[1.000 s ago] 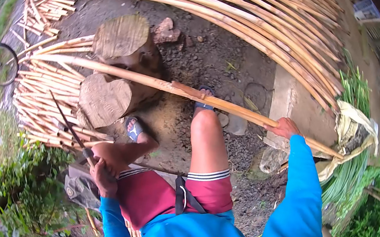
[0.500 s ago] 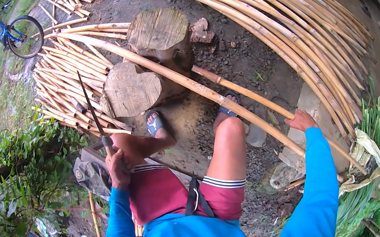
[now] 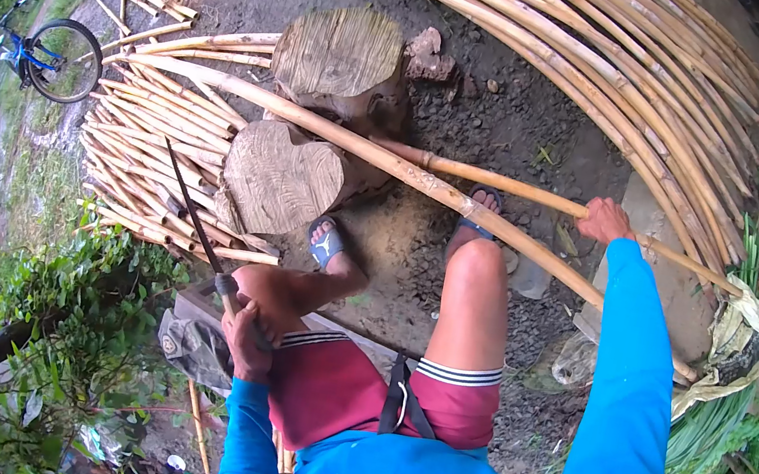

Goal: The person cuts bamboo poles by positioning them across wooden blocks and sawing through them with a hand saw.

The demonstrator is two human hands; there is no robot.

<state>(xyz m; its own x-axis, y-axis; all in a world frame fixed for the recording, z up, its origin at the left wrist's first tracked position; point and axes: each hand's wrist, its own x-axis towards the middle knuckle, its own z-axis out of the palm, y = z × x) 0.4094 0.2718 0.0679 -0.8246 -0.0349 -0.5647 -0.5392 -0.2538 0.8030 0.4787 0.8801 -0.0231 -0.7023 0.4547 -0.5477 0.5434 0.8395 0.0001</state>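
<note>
My left hand [image 3: 247,341] is wrapped round the handle of a long dark blade [image 3: 192,212], which points up and to the left beside my knee. My right hand [image 3: 606,220] grips a thinner bamboo pole [image 3: 515,188] on the right side. The left end of that pole lies behind a thicker bamboo pole [image 3: 392,163]. This thicker pole slants across the gap between two wooden stumps, the upper one [image 3: 341,53] and the lower one [image 3: 280,179], and passes over my knee area towards the right sleeve.
Long bamboo poles [image 3: 538,31] arch across the top. Short cut pieces [image 3: 157,147] are piled at the left. A bicycle [image 3: 50,59] stands further left. A pale sack [image 3: 748,338] lies at the right, and leafy plants [image 3: 81,316] grow at the lower left.
The thinner pole in my right hand has separated from the thicker pole and moved up, away from my body. The view has shifted, so the stumps and piles appear further right.
</note>
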